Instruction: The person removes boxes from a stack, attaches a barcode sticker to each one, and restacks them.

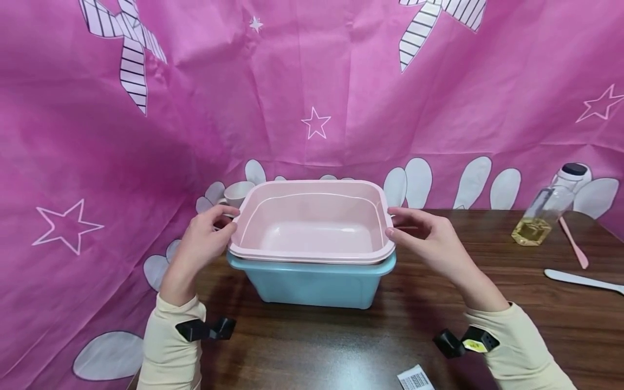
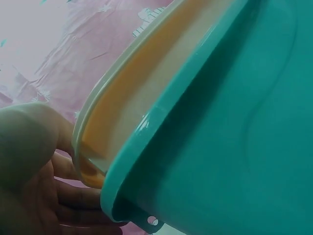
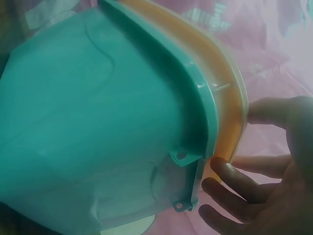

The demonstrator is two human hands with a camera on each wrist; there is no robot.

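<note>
A pale pink plastic basin point(image 1: 312, 236) sits nested inside a light blue basin point(image 1: 314, 287), its rim showing above the blue one. My left hand point(image 1: 207, 235) holds the pink rim at the left side, thumb toward the front and fingers behind. On the opposite side, my right hand point(image 1: 431, 235) grips the rim between thumb and fingers. In the left wrist view, the pink basin point(image 2: 142, 83) looks orange, and the fingers pass beneath its edge beside the blue basin point(image 2: 220, 161). The right wrist view shows small holed tabs under the blue rim point(image 3: 198, 83).
Behind the basins at the left stands a white cup point(image 1: 238, 193), partly hidden. On the right are a bottle of yellow liquid point(image 1: 536, 227), a pink-handled utensil point(image 1: 574, 244) and a white utensil point(image 1: 580, 278). A printed paper tag point(image 1: 415, 378) lies at the table's front. Pink cloth hangs behind.
</note>
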